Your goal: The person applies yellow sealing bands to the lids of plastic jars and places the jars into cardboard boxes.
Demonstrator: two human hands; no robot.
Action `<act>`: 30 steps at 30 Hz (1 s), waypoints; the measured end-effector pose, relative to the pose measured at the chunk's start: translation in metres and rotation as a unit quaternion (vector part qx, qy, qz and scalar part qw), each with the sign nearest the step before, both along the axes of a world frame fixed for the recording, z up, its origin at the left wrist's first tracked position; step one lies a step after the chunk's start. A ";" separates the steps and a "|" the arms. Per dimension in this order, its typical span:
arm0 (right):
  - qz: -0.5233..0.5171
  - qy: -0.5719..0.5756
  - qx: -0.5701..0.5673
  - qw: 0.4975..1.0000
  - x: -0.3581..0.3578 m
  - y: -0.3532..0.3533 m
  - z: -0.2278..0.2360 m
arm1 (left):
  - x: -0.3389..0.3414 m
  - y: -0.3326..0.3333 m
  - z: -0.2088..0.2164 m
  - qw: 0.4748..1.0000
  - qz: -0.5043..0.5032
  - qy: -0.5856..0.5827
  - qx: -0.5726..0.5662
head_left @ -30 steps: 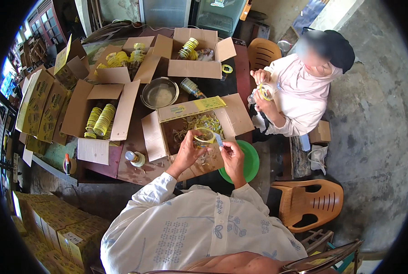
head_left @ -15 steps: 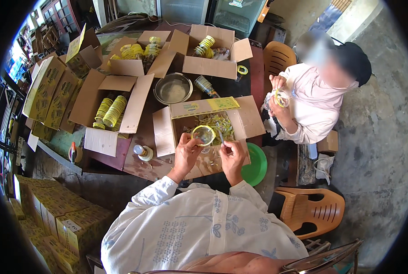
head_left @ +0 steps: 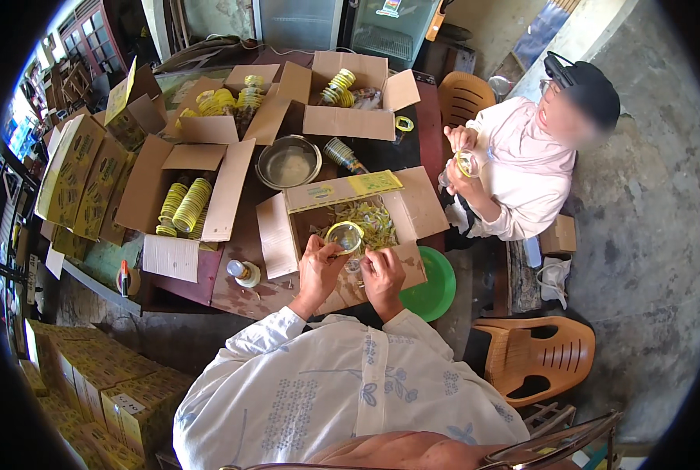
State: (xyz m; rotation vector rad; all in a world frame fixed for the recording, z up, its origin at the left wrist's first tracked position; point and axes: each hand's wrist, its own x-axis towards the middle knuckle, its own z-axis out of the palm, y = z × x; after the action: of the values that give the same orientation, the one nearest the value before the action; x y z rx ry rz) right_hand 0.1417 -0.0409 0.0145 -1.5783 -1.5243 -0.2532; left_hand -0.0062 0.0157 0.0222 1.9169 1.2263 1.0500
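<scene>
While the left hand (head_left: pixel 319 268) grips a round, clear plastic cup with a yellow rim (head_left: pixel 344 238), the right hand (head_left: pixel 384 276) is curled closed near it.
The cup is over an open brown cardboard box (head_left: pixel 274 237) with thin yellow-green scraps (head_left: pixel 373 223) inside. I cannot tell if the right hand pinches anything. A small pale bottle (head_left: pixel 244 273) is on the brown surface (head_left: pixel 232 301), left of the box.

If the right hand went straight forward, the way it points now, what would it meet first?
Probably the right hand would meet the yellow strips inside the open cardboard box, passing close beside the yellow-rimmed cup; its height is hard to judge.
</scene>
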 end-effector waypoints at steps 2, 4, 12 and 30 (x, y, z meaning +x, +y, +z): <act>-0.007 -0.015 -0.004 1.000 0.000 0.002 -0.001 | 0.003 0.001 -0.002 1.000 0.012 -0.001 -0.021; -0.007 -0.010 -0.001 1.000 -0.002 0.006 0.000 | 0.004 0.004 -0.011 1.000 0.013 -0.002 -0.022; -0.035 -0.002 -0.076 0.996 0.020 0.016 -0.025 | 0.003 0.001 -0.041 0.997 -0.042 -0.030 -0.064; -0.029 0.074 -0.017 0.997 0.013 0.002 0.001 | 0.012 0.019 -0.022 0.995 -0.066 -0.029 -0.068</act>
State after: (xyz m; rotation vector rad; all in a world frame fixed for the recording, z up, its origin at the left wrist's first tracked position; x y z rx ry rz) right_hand 0.1548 -0.0390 0.0159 -1.6324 -1.3774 -0.1408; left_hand 0.0053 0.0343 0.0004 1.8247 1.0935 0.9230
